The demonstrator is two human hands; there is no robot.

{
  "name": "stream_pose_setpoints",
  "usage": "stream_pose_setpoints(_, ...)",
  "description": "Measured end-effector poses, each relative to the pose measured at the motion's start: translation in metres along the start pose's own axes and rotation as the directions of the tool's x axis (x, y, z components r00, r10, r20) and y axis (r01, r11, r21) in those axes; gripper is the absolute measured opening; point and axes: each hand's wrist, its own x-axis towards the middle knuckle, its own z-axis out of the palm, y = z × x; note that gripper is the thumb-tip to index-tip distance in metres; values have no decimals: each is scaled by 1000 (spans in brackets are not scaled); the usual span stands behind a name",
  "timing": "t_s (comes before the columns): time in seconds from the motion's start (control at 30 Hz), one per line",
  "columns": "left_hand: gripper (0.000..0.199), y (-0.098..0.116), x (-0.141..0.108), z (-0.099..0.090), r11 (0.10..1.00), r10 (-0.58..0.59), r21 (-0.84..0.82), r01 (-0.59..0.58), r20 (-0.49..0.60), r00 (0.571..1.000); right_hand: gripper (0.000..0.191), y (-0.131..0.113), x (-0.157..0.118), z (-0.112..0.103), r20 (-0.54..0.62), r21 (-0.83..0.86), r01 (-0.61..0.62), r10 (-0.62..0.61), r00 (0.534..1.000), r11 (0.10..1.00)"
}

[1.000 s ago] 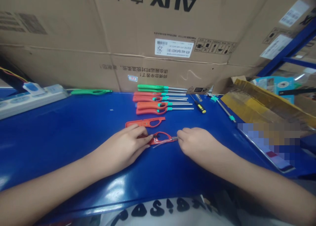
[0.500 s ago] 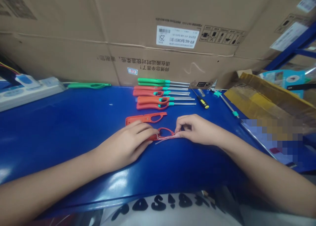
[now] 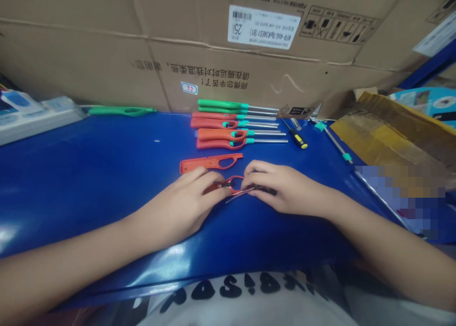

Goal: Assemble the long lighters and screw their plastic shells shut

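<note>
Near the middle of the blue table, my left hand (image 3: 194,197) is closed on the rear of a red lighter casing half (image 3: 233,189); much of the casing is under my fingers. My right hand (image 3: 281,186) pinches a thin pale wire (image 3: 233,198) at the casing's front end. Whether it also grips the casing there, I cannot tell. Just beyond my hands lies another red casing half (image 3: 195,165), its trigger loop pointing right. Behind that, assembled red lighters (image 3: 213,144) and green lighters (image 3: 217,105) lie in a row, their metal tubes to the right.
A black-and-yellow screwdriver (image 3: 298,139) rests right of the lighters. At the back left are a green casing piece (image 3: 117,110) and a white power strip (image 3: 42,117). A large cardboard box (image 3: 107,55) walls the back. On the right are a metal rod (image 3: 335,143) and torn cardboard (image 3: 377,126).
My right hand has shifted slightly left, closer to my left hand, with its fingers further over the casing's front. The view has tilted down slightly.
</note>
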Motion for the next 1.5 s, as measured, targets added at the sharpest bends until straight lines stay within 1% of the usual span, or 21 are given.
stream_pose_setpoints(0.17, 40, 2, -1, 0, 997, 4, 71, -5, 17, 1000, 17, 2, 1, 0, 21, -38, 13, -12, 1000, 999)
stream_pose_setpoints(0.33, 42, 4, -1, 1, 995, 8, 102, -10, 26, 1000, 16, 3, 2, 1, 29, -89, 66, -63, 998, 994)
stream_pose_setpoints(0.5, 36, 3, -1, 1, 996, 10, 85, -11, 13, 1000, 14, 4, 3, 1, 4, -49, 74, -73, 997, 996)
stream_pose_setpoints(0.73, 36, 3, -2, 1, 995, 20, 93, -21, 12, 1000, 11, 9, 4, 2, -39, 4, 100, -99, 994, 995)
stream_pose_setpoints(0.83, 38, 2, -2, 1, 996, 14, 89, -16, 26, 1000, 15, 10, 3, 3, -41, -53, 136, -138, 990, 989)
stream_pose_setpoints(1.0, 37, 2, -1, 2, 997, 6, 78, -8, 19, 1000, 25, 3, -1, 5, -4, -282, 201, -210, 978, 938)
stream_pose_setpoints(1.07, 36, 2, -1, 2, 997, 8, 72, -9, 14, 1000, 22, 1, -2, 4, -19, -277, 198, -211, 977, 940)
stream_pose_setpoints(1.1, 36, 2, -1, 2, 998, 7, 70, -8, 13, 1000, 21, 1, -2, 3, -51, -243, 187, -205, 977, 952)
stream_pose_setpoints(1.13, 36, 1, -1, 2, 998, 5, 66, -6, 14, 1000, 20, 3, -2, 1, -106, -206, 173, -198, 974, 963)
stream_pose_setpoints(1.2, 35, 0, -2, 3, 999, -4, 54, 3, 11, 1000, 21, 15, 0, -7, -270, -177, 121, -166, 948, 977)
stream_pose_setpoints(1.23, 34, -1, -2, 3, 999, -6, 45, 6, 6, 1000, 21, 25, 0, -13, -378, -206, 71, -147, 914, 976)
stream_pose_setpoints(1.27, 34, -2, -2, 3, 999, -7, 35, 7, 0, 1000, 20, 38, 1, -19, -475, -255, -13, -114, 873, 967)
stream_pose_setpoints(1.3, 34, -3, -2, 3, 1000, -3, 25, 3, -5, 1000, 21, 53, 1, -26, -566, -278, -134, -49, 823, 951)
stream_pose_setpoints(1.33, 34, -4, -2, 3, 1000, 3, 16, -3, -8, 1000, 24, 70, 0, -32, -628, -274, -275, 45, 777, 922)
stream_pose_setpoints(1.37, 34, -5, -2, 3, 1000, 10, 10, -10, -10, 1000, 31, 87, -1, -39, -637, -255, -422, 177, 750, 870)
stream_pose_setpoints(1.4, 34, -5, -2, 3, 1000, 16, 5, -16, -9, 1000, 38, 103, -3, -44, -623, -230, -555, 318, 715, 799)
stream_pose_setpoints(1.43, 35, -6, -2, 2, 1000, 21, 1, -21, -8, 1000, 42, 118, -5, -48, -613, -214, -608, 380, 693, 764)
stream_pose_setpoints(1.5, 35, -6, -2, 1, 1000, 23, -8, -23, -8, 1000, 43, 141, -10, -52, -573, -195, -655, 457, 680, 730)
